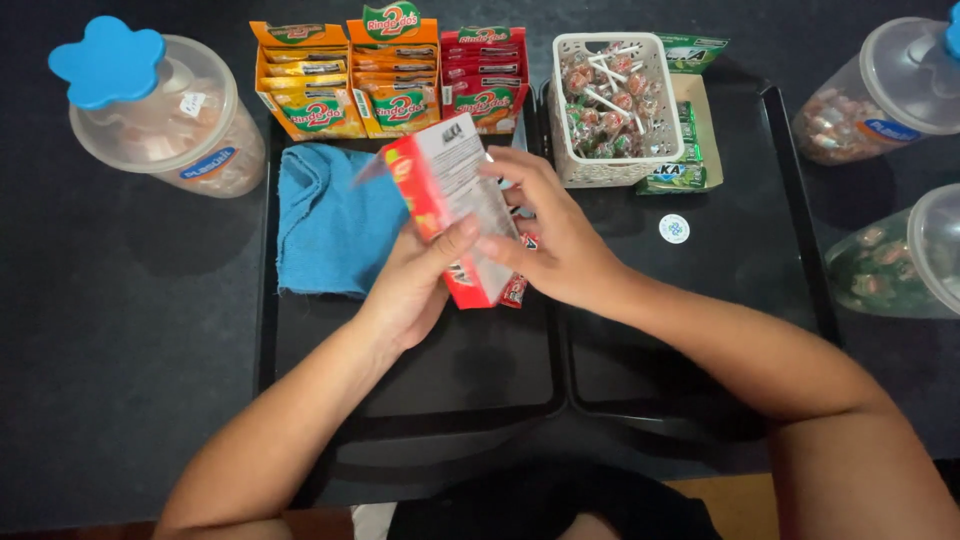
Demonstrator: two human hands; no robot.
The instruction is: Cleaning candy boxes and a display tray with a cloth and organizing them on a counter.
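Both my hands hold a red and white cardboard candy box [452,185] tilted above the left black tray [420,385]. My left hand [412,282] grips the box from below, thumb on its white face. My right hand [550,232] holds its right side, fingers over the top edge. Small red candy packs [516,288] show under the box, partly hidden by my right hand.
A blue cloth [325,220] lies on the left tray. Behind it stand orange and red sachet display boxes [395,80]. The right tray [790,190] carries a white basket of lollipops [612,105] and a green candy box [688,165]. Lidded plastic jars [165,115] of sweets flank the trays.
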